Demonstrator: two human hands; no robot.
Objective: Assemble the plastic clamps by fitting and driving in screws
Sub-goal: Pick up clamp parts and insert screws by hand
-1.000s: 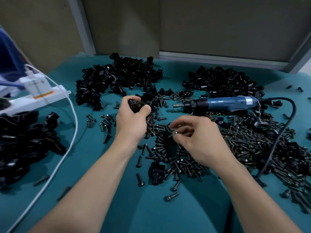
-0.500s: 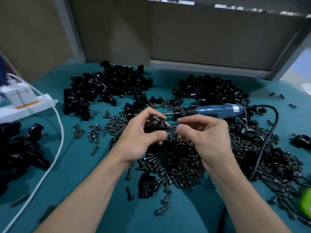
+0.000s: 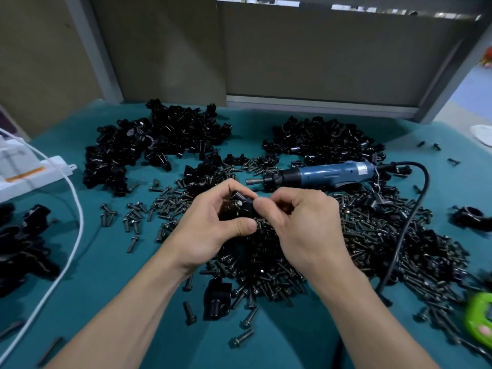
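My left hand (image 3: 213, 227) grips a black plastic clamp (image 3: 241, 206) above the middle of the teal table. My right hand (image 3: 300, 225) meets it from the right, fingertips pinched at the clamp; a screw between them is mostly hidden. Below both hands lies a wide heap of dark screws (image 3: 266, 265). A blue electric screwdriver (image 3: 324, 173) lies on the table just behind the hands, its bit pointing left. Piles of black clamp parts sit at the back left (image 3: 159, 145) and back right (image 3: 324, 142).
A white power strip (image 3: 29, 174) and white cable (image 3: 77, 209) lie at the left, with more black clamps (image 3: 21, 241) at the left edge. The screwdriver's black cord (image 3: 410, 217) curves down the right side. A green object (image 3: 479, 318) sits at the right edge. One clamp (image 3: 217, 299) lies near me.
My left hand brought the clamp from the back pile toward the middle. My right hand rose from the screw heap and closed in on the clamp. The view shifted a little.
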